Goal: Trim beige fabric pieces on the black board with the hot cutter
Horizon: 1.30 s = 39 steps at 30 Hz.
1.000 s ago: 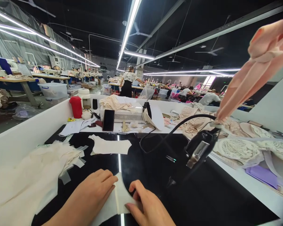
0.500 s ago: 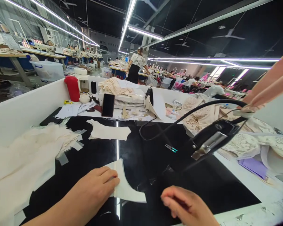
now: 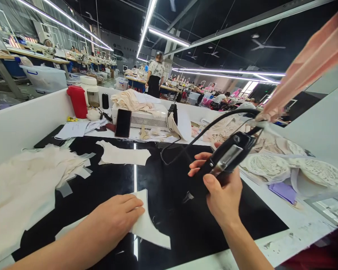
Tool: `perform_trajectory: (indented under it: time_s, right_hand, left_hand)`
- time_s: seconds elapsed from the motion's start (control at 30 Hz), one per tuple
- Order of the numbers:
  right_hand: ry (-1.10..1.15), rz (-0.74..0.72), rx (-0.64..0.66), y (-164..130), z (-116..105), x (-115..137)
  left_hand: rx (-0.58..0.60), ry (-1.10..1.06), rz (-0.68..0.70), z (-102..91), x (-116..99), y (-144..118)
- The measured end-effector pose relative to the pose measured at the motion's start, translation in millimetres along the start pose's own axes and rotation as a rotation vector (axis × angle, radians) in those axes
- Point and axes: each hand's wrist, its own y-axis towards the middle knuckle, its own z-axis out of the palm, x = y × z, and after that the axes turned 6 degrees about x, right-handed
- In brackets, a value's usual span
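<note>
Right hand (image 3: 222,191) risen, now gripping hanging black tool (image 3: 228,159); left hand (image 3: 115,219) flat, pressing fabric piece (image 3: 149,225)

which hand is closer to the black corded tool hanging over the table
Right. The right hand is wrapped around the black corded tool, gripping it. The left hand lies well to the tool's left, pressed flat on a white fabric piece.

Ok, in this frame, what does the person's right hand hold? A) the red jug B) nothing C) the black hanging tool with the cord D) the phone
C: the right hand is wrapped around the black corded tool above the black mat, while the left hand presses flat on the white fabric piece.
</note>
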Motion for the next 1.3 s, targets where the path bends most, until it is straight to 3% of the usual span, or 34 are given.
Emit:
perform_trajectory:
  time_s: [0.1,0.3,0.47,0.7,0.93,1.3]
  right_hand:
    - [0.115,-0.010,0.035,5,21,-3]
    - [0.292,0.002,0.081,8,57,-19]
    - [0.330,0.002,0.061,12,80,-37]
    - [0.357,0.009,0.044,15,90,-47]
    - [0.377,0.039,0.022,17,96,-37]
    - [0.327,0.041,0.031,15,97,-35]
  left_hand:
    - [0.002,0.026,0.017,6.0,4,10]
    - [-0.135,0.163,-0.004,34.9,8,18]
    - [-0.099,0.307,0.040,30.4,-1,6]
    - [-0.127,0.243,-0.002,17.9,-10,0]
    - [-0.203,0.216,-0.016,19.8,-10,5]
    - [-0.185,0.216,-0.003,19.4,-9,5]
